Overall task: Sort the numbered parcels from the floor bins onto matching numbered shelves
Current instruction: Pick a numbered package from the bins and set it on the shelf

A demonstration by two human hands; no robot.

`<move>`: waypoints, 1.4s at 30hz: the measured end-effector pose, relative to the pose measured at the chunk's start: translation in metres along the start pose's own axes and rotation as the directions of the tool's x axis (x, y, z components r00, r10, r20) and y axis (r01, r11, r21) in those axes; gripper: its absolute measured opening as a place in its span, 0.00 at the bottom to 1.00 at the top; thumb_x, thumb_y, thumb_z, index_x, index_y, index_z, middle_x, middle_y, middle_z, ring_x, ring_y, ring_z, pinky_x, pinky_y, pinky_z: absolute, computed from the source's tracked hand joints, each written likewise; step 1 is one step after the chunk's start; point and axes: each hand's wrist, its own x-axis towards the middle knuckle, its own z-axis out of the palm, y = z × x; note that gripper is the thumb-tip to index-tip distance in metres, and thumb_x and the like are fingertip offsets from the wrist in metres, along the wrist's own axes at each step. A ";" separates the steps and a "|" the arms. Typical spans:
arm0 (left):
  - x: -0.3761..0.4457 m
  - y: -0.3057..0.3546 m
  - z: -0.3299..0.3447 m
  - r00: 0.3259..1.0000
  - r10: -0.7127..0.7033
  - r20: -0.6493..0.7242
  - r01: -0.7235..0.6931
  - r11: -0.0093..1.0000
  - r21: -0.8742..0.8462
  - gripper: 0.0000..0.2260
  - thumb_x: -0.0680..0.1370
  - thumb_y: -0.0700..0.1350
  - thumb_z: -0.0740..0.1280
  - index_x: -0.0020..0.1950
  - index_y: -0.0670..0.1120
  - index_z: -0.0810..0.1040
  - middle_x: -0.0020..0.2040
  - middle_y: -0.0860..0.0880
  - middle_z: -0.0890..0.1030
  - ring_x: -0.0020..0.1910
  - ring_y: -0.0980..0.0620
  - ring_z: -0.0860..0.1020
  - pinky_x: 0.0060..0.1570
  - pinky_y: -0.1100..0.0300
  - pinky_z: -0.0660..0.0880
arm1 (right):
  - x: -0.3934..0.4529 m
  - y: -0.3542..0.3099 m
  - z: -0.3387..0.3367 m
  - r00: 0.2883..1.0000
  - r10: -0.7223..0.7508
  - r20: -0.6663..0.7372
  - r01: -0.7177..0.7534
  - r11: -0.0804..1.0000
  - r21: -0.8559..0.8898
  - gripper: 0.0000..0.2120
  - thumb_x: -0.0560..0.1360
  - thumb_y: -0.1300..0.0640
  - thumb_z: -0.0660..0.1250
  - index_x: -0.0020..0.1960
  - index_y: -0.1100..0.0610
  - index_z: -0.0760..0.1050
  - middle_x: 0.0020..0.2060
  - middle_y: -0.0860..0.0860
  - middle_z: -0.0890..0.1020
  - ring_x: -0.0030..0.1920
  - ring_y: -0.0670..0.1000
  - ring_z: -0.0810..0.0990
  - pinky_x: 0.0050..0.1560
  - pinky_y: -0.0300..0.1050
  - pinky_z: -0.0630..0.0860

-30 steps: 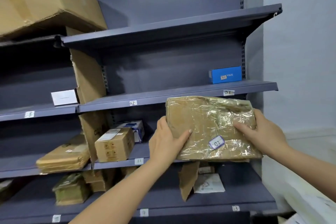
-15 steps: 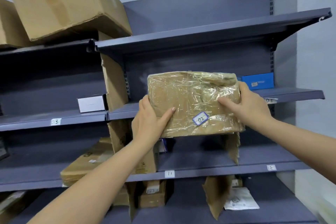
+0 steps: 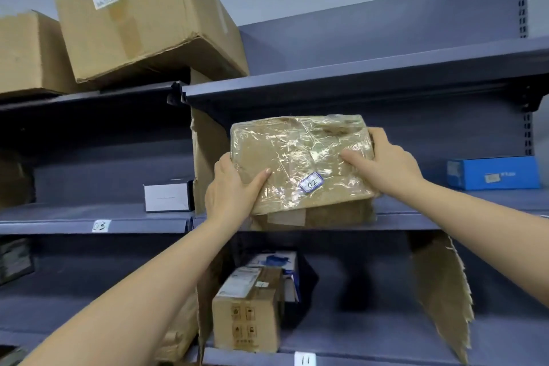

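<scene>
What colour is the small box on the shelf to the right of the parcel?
Blue, with a small pale label on the box; head view.

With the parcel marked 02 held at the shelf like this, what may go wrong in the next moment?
1. The 02 parcel sits only at the shelf's front edge, partly overhanging; released now, it might tip off.
2. Its glossy plastic wrap could slip under the left hand and right hand.
3. The shelf's own number label is hidden behind the parcel, so a match with 02 cannot be checked here; the neighbouring shelf reads 03.
</scene>
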 end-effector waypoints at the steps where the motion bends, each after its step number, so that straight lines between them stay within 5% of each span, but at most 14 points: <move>1: 0.009 -0.002 0.002 1.000 -0.017 -0.006 0.017 1.000 -0.007 0.35 0.72 0.66 0.67 0.71 0.46 0.63 0.67 0.48 0.71 0.61 0.43 0.75 0.52 0.52 0.71 | 0.011 -0.001 0.002 1.000 0.007 0.013 -0.007 1.000 -0.002 0.30 0.74 0.34 0.61 0.68 0.50 0.63 0.52 0.52 0.80 0.51 0.58 0.77 0.50 0.51 0.72; 7: 0.055 -0.010 0.006 0.997 -0.075 -0.008 0.075 0.997 0.027 0.34 0.69 0.67 0.68 0.66 0.48 0.67 0.62 0.50 0.76 0.58 0.44 0.76 0.50 0.52 0.71 | 0.056 -0.014 0.006 0.995 -0.013 0.096 0.014 1.000 -0.002 0.27 0.73 0.35 0.63 0.63 0.52 0.66 0.50 0.52 0.77 0.52 0.59 0.75 0.50 0.51 0.71; 20: 0.106 -0.072 0.037 0.998 -0.045 0.041 0.043 0.999 0.033 0.39 0.71 0.67 0.66 0.74 0.47 0.59 0.68 0.44 0.69 0.62 0.39 0.73 0.55 0.47 0.72 | 0.095 -0.030 0.080 0.990 0.002 0.138 -0.013 0.997 0.076 0.27 0.75 0.40 0.65 0.65 0.53 0.62 0.53 0.52 0.78 0.51 0.56 0.75 0.50 0.50 0.71; 26: 0.141 -0.074 0.041 0.980 -0.175 0.090 0.175 0.985 0.007 0.41 0.73 0.64 0.68 0.75 0.41 0.57 0.71 0.43 0.69 0.67 0.39 0.71 0.58 0.49 0.70 | 0.131 -0.029 0.103 0.969 0.181 0.167 -0.208 0.966 0.157 0.38 0.69 0.36 0.69 0.70 0.55 0.62 0.61 0.53 0.76 0.60 0.57 0.75 0.61 0.53 0.73; 31: 0.149 -0.081 0.053 0.973 -0.178 0.147 0.193 0.977 -0.092 0.35 0.74 0.58 0.69 0.74 0.42 0.60 0.70 0.44 0.69 0.66 0.42 0.70 0.52 0.56 0.65 | 0.150 -0.011 0.129 0.928 0.280 0.245 -0.346 0.893 0.288 0.31 0.68 0.40 0.71 0.63 0.57 0.70 0.56 0.53 0.78 0.56 0.56 0.78 0.55 0.50 0.75; 36: 0.147 -0.095 0.074 0.961 -0.178 0.212 0.228 0.944 -0.241 0.36 0.75 0.62 0.67 0.73 0.42 0.59 0.70 0.43 0.66 0.63 0.44 0.71 0.52 0.56 0.67 | 0.152 0.002 0.150 0.874 0.292 0.389 -0.440 0.813 0.380 0.20 0.72 0.36 0.65 0.56 0.48 0.76 0.54 0.51 0.79 0.55 0.54 0.78 0.62 0.57 0.74; 42: 0.151 -0.100 0.096 0.936 -0.198 0.292 0.282 0.917 -0.282 0.42 0.73 0.59 0.72 0.76 0.43 0.54 0.72 0.42 0.61 0.67 0.43 0.68 0.54 0.57 0.66 | 0.157 0.007 0.162 0.786 0.320 0.529 -0.551 0.751 0.365 0.23 0.74 0.29 0.57 0.56 0.46 0.73 0.51 0.49 0.79 0.57 0.59 0.78 0.64 0.65 0.70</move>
